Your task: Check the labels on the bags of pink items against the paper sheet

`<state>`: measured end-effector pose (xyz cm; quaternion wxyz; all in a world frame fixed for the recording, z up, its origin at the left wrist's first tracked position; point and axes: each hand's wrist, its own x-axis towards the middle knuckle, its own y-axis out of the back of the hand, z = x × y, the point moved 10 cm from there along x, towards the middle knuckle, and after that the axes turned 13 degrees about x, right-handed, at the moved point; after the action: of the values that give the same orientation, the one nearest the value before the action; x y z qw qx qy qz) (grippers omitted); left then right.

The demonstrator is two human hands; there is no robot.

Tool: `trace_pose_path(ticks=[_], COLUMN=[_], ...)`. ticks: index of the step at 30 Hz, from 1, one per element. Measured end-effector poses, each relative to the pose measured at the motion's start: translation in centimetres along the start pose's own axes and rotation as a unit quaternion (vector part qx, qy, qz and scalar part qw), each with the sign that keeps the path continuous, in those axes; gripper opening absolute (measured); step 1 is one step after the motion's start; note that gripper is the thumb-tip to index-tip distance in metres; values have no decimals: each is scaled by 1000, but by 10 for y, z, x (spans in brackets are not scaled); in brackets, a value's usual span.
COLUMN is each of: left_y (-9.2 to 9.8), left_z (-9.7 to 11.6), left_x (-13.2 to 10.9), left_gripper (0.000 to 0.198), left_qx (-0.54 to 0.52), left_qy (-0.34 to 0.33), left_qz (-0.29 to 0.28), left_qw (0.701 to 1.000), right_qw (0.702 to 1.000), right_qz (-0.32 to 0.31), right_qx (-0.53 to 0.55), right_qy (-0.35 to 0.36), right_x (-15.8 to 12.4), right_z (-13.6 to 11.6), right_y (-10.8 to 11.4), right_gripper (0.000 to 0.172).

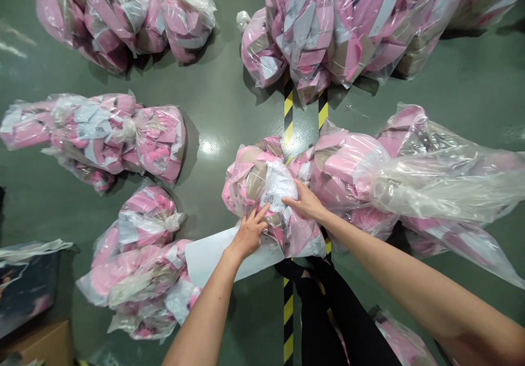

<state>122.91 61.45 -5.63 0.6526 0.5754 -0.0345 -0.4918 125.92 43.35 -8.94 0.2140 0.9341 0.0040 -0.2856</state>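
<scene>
A clear plastic bag [250, 183] of pink and brown pieces lies on the floor in front of the person's feet. Through its film shows a white sheet [281, 183] with a printed square code. My left hand [249, 233] rests on the bag's near left side, fingers spread, beside the code. On the right side of that sheet, my right hand [304, 200] touches the film with its thumb and fingers apart. A large blank white paper [213, 254] reaches out to the left, partly under my left forearm and the bag.
Similar bags lie at the left [159, 141], lower left [143, 267], upper left [184, 21], upper right [307, 32] and right [348, 163]. Yellow-black tape [288, 311] crosses the green floor. A cardboard box [45, 344] stands at the lower left.
</scene>
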Motion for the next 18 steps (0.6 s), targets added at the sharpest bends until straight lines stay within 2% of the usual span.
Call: trace_pose_path(ticks=[3, 6, 10, 18], left_y=[2, 1, -1, -1], left_z=[11, 20, 20, 17], left_x=[-5, -4, 4, 9], left_gripper=[33, 32, 35, 34], left_qx=[35, 66, 57, 35], left_qy=[-14, -15, 11, 25], left_qz=[17, 0, -42, -75], left_qw=[999, 998, 997, 996], right_qw=[999, 997, 996, 993], right_qz=[1, -7, -32, -98], right_qx=[-23, -55, -68, -56], right_qy=[-46, -62, -56, -16], right_x=[-2, -1, 4, 5], right_z=[-2, -4, -3, -6], right_y=[-2, -4, -6, -4], right_gripper=[82, 81, 82, 94])
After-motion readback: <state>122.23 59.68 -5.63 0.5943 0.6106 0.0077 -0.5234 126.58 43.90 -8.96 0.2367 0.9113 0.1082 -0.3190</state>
